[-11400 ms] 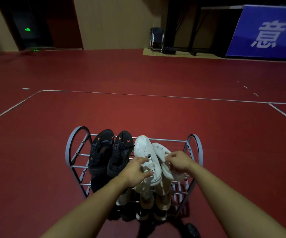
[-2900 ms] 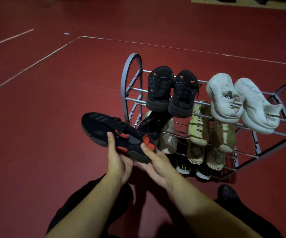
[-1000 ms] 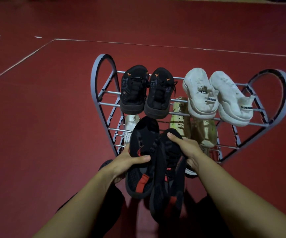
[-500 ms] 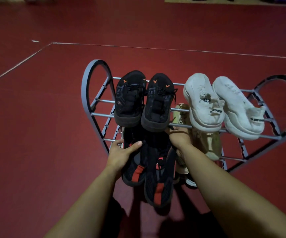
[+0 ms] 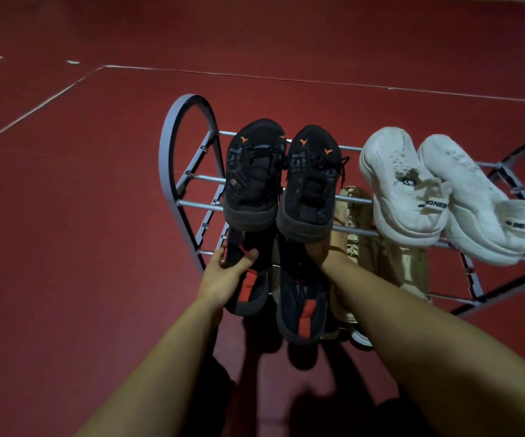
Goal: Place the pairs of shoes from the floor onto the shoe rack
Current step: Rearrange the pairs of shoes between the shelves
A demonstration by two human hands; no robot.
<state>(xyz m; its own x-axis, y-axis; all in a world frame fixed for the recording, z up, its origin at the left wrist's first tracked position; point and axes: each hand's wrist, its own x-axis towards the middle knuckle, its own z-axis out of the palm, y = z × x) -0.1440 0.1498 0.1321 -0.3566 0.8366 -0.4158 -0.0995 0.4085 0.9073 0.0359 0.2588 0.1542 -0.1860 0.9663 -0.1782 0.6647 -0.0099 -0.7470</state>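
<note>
A grey metal shoe rack (image 5: pixel 177 159) stands on the red floor. Its top tier carries a black pair with orange marks (image 5: pixel 281 181) and a white pair (image 5: pixel 437 197). I hold a black pair with red tabs, toes pushed in under the top tier. My left hand (image 5: pixel 226 275) grips the left black-and-red shoe (image 5: pixel 250 291) from its left side, thumb on top. My right hand (image 5: pixel 325 250) reaches under the top tier beside the right black-and-red shoe (image 5: pixel 302 307); its fingers are hidden by the black shoes above.
A beige pair (image 5: pixel 390 257) sits on the middle tier to the right of my hands. Further shoes show low on the rack (image 5: pixel 360 337). Red floor with white lines (image 5: pixel 49 96) lies all around the rack.
Both hands have pushed the black-and-red pair further forward under the top tier. My right hand has gone deeper beneath the black shoes.
</note>
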